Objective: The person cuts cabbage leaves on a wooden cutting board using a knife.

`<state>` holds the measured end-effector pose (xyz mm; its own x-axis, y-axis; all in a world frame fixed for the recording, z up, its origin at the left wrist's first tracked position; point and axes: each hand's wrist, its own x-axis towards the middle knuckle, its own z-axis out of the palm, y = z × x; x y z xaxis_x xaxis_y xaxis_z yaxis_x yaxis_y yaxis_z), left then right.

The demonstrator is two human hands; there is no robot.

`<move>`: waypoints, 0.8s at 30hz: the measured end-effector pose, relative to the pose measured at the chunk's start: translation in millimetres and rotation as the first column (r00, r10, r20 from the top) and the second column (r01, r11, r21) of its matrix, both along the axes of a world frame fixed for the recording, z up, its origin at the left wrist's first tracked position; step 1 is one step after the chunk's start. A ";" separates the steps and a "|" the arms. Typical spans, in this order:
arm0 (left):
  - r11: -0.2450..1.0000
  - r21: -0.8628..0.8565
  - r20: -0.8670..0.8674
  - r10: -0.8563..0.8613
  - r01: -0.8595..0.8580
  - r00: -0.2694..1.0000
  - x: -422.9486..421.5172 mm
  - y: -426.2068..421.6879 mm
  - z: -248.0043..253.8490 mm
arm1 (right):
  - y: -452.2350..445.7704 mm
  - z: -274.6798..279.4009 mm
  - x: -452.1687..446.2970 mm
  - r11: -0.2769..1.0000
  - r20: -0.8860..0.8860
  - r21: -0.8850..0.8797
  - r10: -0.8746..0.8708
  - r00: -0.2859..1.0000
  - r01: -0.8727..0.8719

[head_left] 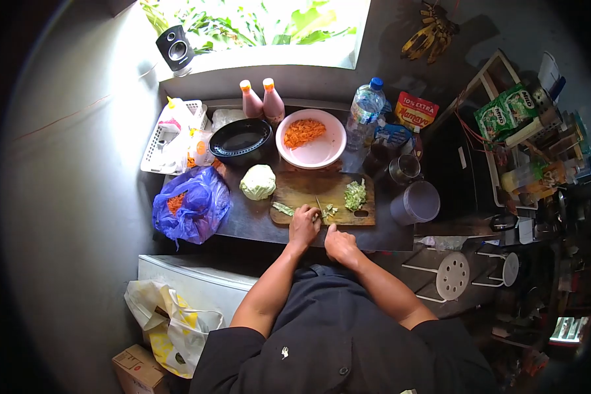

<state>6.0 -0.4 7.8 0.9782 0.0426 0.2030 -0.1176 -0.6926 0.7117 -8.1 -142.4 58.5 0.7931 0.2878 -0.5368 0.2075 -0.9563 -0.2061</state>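
Note:
On the wooden cutting board point(295, 187), my left hand point(305, 224) has its fingers curled down over a cabbage piece point(283, 209), whose pale green end sticks out to the left. My right hand point(341, 244) is closed at the board's front edge around a knife point(319, 203); the handle is hidden in the fist, and the thin blade points away from me beside my left fingertips. Small cut bits of cabbage point(329, 211) lie by the blade. A heap of chopped cabbage point(355, 195) sits at the board's right, and a cabbage head point(258, 182) rests left of the board.
Behind the board stand a pink bowl point(335, 141) of shredded carrot and a black bowl point(241, 139). A blue plastic bag point(207, 197) and white basket point(152, 148) are at left. To the right are a water bottle point(366, 108), glass mug point(404, 169) and lidded tub point(417, 202).

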 end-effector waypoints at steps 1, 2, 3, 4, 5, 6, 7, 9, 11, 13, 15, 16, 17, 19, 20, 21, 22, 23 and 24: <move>1.000 0.000 -0.001 -0.003 0.003 1.000 0.4 -0.1 0.5 | 0.1 -1.0 -3.3 1.000 0.001 -0.025 -0.012 1.000 0.012; 1.000 0.008 0.013 0.004 -0.004 1.000 0.2 -0.5 0.7 | -1.0 -6.2 -2.0 1.000 -0.001 -0.026 -0.015 1.000 0.015; 1.000 0.016 0.028 0.010 -0.010 1.000 -0.2 -1.6 1.3 | -0.8 -10.0 1.8 1.000 0.010 -0.010 -0.014 1.000 0.015; 1.000 0.016 0.028 0.007 -0.008 1.000 -0.2 -2.4 2.2 | -0.7 -13.4 5.3 1.000 0.023 0.007 -0.013 1.000 0.013; 1.000 0.018 0.019 0.015 -0.016 1.000 0.2 -2.6 3.2 | -2.5 -16.2 8.7 1.000 0.023 0.008 -0.015 1.000 0.015; 0.999 0.023 0.010 0.022 -0.022 1.000 0.1 -1.9 2.4 | -2.5 -8.1 11.6 1.000 0.014 0.015 0.002 1.000 -0.002; 0.999 0.027 0.010 0.018 -0.018 1.000 0.3 -1.5 1.8 | -1.7 -0.5 12.8 1.000 0.006 0.023 0.017 1.000 -0.017; 1.000 0.010 0.014 0.018 -0.018 1.000 0.4 -0.9 1.5 | -0.2 5.8 6.8 1.000 0.001 0.020 0.011 1.000 -0.011; 1.000 0.011 0.002 0.017 -0.017 1.000 0.4 0.3 1.2 | 0.4 -0.7 1.3 1.000 -0.006 0.011 0.008 1.000 -0.007; 1.000 0.007 -0.008 0.015 -0.015 1.000 1.0 -1.5 2.3 | 1.1 -11.8 2.0 1.000 0.029 0.017 -0.015 0.999 0.015; 0.999 0.018 -0.005 0.029 -0.029 1.000 0.8 -1.9 1.0 | -0.7 -12.6 7.8 1.000 0.015 0.010 0.002 1.000 -0.002; 0.999 0.020 -0.005 0.026 -0.026 1.000 1.2 -1.2 -0.8 | -0.1 -8.2 10.7 1.000 0.002 0.005 0.021 1.000 -0.021; 1.000 0.008 0.003 0.026 -0.026 1.000 1.7 -0.8 -2.6 | -0.7 -3.5 11.3 1.000 0.002 0.007 0.017 1.000 -0.017; 1.000 -0.002 0.013 0.024 -0.024 1.000 2.6 -0.1 -5.2 | -1.4 7.5 12.0 0.999 -0.035 0.005 0.034 0.999 -0.034; 1.000 -0.008 0.011 0.020 -0.020 1.000 2.5 0.1 -6.6 | -0.4 6.1 9.8 0.999 -0.034 0.007 0.034 0.999 -0.034; 1.000 -0.015 0.009 0.017 -0.017 1.000 1.8 0.6 -7.1 | 0.4 2.0 5.1 1.000 -0.008 0.003 0.029 1.000 -0.029; 1.000 -0.014 0.009 0.016 -0.015 1.000 1.4 1.0 -7.4 | 0.6 -2.0 2.5 1.000 0.019 -0.002 0.022 1.000 -0.022; 1.000 -0.008 0.005 0.020 -0.020 1.000 1.6 0.7 -7.6 | 0.1 -7.0 3.3 1.000 0.021 -0.002 0.019 1.000 -0.019; 1.000 -0.004 0.002 0.024 -0.024 1.000 1.9 -0.3 -6.6 | 0.0 -9.9 5.2 1.000 0.037 -0.001 0.017 0.999 -0.017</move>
